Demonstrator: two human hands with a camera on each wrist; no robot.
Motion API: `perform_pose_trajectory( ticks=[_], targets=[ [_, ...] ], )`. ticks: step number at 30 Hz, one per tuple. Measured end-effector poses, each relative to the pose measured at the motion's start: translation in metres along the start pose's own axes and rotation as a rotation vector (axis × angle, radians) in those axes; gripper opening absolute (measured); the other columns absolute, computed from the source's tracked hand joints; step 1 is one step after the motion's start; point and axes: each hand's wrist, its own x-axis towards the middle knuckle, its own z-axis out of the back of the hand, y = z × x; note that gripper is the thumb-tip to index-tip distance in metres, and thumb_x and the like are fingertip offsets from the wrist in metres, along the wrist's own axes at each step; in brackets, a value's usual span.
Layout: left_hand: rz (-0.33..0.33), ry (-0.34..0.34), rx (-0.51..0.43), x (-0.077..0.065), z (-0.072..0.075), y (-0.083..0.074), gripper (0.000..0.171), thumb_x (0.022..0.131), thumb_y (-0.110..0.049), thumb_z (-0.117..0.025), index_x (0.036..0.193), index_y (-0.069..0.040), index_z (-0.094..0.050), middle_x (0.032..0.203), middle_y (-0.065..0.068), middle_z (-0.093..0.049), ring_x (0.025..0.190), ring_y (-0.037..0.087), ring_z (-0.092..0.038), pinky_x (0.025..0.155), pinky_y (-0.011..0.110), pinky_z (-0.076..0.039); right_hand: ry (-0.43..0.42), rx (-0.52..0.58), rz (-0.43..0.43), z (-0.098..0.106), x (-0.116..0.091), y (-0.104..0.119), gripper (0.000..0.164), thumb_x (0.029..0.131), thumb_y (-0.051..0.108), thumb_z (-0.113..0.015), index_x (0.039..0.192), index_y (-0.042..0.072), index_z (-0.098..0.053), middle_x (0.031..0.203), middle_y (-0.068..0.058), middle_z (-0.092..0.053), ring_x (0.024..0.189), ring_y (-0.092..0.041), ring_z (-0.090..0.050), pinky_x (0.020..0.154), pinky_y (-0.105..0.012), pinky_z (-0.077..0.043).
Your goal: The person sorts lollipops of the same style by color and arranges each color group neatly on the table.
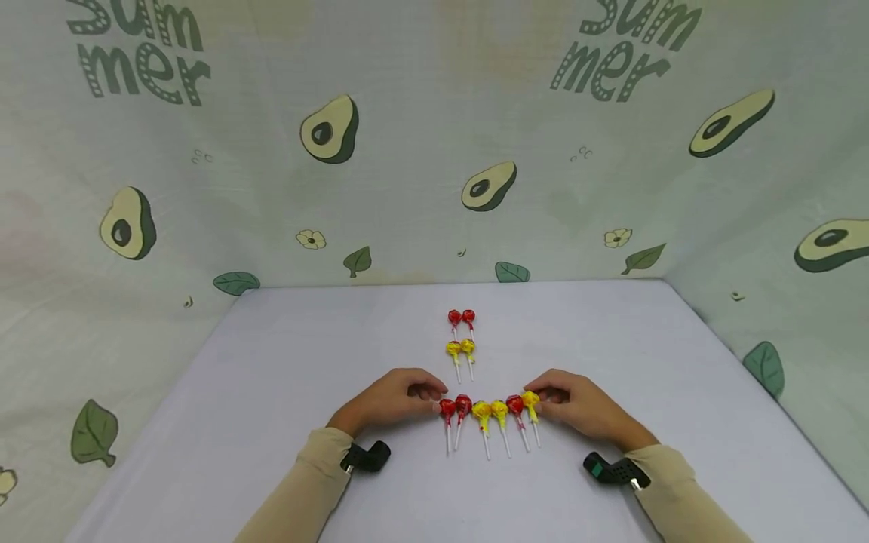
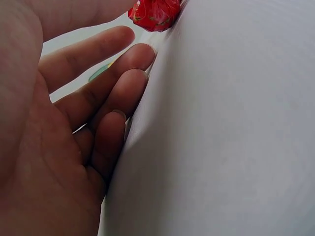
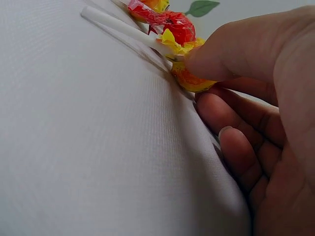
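A row of several wrapped lollipops lies on the white table, sticks toward me. My left hand is at the row's left end, its thumb at the outermost red lollipop. In the left wrist view the fingers curve loosely, apart from that red wrapper. At the right end my right hand pinches the outermost yellow lollipop between thumb and index finger; its white stick shows in the right wrist view. Between the ends lie a red, two yellow and another red lollipop.
Farther back on the table, two red lollipops lie side by side, with two yellow lollipops just in front of them. A printed cloth with avocados and leaves hangs behind the table and along its sides.
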Motion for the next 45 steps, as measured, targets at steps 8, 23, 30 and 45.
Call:
perform_pose_trajectory(
  ticks=[8,23,30,45],
  targets=[
    [-0.013,0.0,0.035,-0.0007,-0.0015,0.0009,0.026,0.09,-0.032,-0.076,0.115,-0.028,-0.072,0.103,-0.016,-0.065,0.096,0.01,-0.057,0.086,0.03,-0.047,-0.015,-0.013,-0.011,-0.0016,-0.0009,0.0001,0.022,0.09,0.022,-0.075,0.111,0.026,-0.071,0.098,0.008,-0.063,0.085,-0.013,-0.057,0.074,-0.025,-0.048],
    [-0.018,0.01,0.038,-0.0025,-0.001,0.0005,0.027,0.089,-0.032,-0.076,0.116,-0.026,-0.072,0.104,-0.016,-0.064,0.097,0.011,-0.057,0.088,0.031,-0.048,-0.01,0.053,-0.037,0.0001,-0.0011,-0.0041,0.02,0.09,0.021,-0.074,0.11,0.02,-0.07,0.098,0.003,-0.066,0.086,-0.017,-0.059,0.074,-0.026,-0.049],
    [-0.01,0.012,0.042,-0.0003,-0.0006,0.0016,0.028,0.089,-0.033,-0.077,0.116,-0.029,-0.072,0.105,-0.017,-0.064,0.099,0.01,-0.056,0.089,0.031,-0.048,-0.062,0.12,-0.03,0.0,0.0008,-0.0082,0.02,0.093,0.015,-0.071,0.113,0.016,-0.069,0.102,0.002,-0.069,0.088,-0.018,-0.063,0.077,-0.027,-0.052],
    [-0.029,0.007,0.039,-0.0005,-0.0036,0.004,0.026,0.088,-0.034,-0.077,0.114,-0.031,-0.072,0.105,-0.019,-0.064,0.098,0.009,-0.057,0.088,0.03,-0.047,-0.124,0.3,-0.12,0.0031,0.006,-0.0023,0.028,0.098,0.02,-0.065,0.121,0.005,-0.064,0.11,-0.01,-0.068,0.086,-0.027,-0.064,0.074,-0.032,-0.054]
  ],
)
